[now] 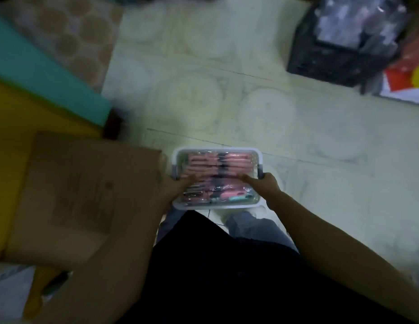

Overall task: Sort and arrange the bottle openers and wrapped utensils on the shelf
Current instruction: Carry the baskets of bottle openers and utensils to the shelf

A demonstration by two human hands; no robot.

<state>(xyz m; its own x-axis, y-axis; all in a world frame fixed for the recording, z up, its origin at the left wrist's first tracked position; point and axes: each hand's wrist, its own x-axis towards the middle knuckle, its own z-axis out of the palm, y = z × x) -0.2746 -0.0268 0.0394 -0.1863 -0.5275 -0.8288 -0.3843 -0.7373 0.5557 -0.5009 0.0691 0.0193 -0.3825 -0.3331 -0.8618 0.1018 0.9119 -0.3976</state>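
I hold a small white plastic basket (217,150) in front of my waist, above the floor. Inside lie several pink wrapped utensils (199,163), with a teal one (237,197) near the front edge. My left hand (173,187) grips the basket's left side, thumb over the contents. My right hand (262,184) grips its right side, thumb also lying across the wrapped pieces. The frame is blurred, so no bottle openers can be made out.
A brown cardboard box (82,195) sits to my left on a yellow surface (7,141) beside a teal board (40,73). A black crate (332,57) with wrapped goods stands at the far right on the pale tiled floor (227,94).
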